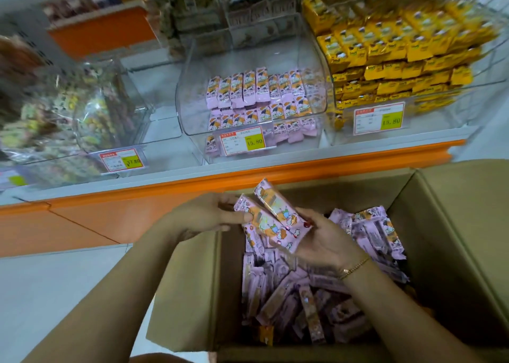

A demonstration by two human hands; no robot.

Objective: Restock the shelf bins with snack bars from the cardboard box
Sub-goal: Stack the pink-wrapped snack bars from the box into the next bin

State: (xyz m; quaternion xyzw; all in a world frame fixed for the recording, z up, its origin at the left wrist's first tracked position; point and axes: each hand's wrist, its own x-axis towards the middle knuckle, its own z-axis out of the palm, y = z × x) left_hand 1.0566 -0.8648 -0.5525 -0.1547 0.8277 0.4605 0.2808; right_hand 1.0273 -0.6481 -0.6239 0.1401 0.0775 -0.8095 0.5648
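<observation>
An open cardboard box (451,241) stands below the shelf, full of pink-wrapped snack bars (303,302). Over its far left corner both hands hold a small bunch of pink snack bars (275,216). My left hand (209,214) grips the bunch from the left, thumb on top. My right hand (327,241) cups it from below on the right, fingers curled round the wrappers. On the shelf straight ahead, a clear plastic bin (192,87) holds rows of the same pink bars (261,95), with much free room above them.
A bin of yellow packets (399,56) sits to the right, a bin of mixed sweets (82,109) to the left. Price tags (242,141) hang on the bin fronts. The orange shelf edge (248,172) runs just behind the box. The box's right flap (473,197) stands up.
</observation>
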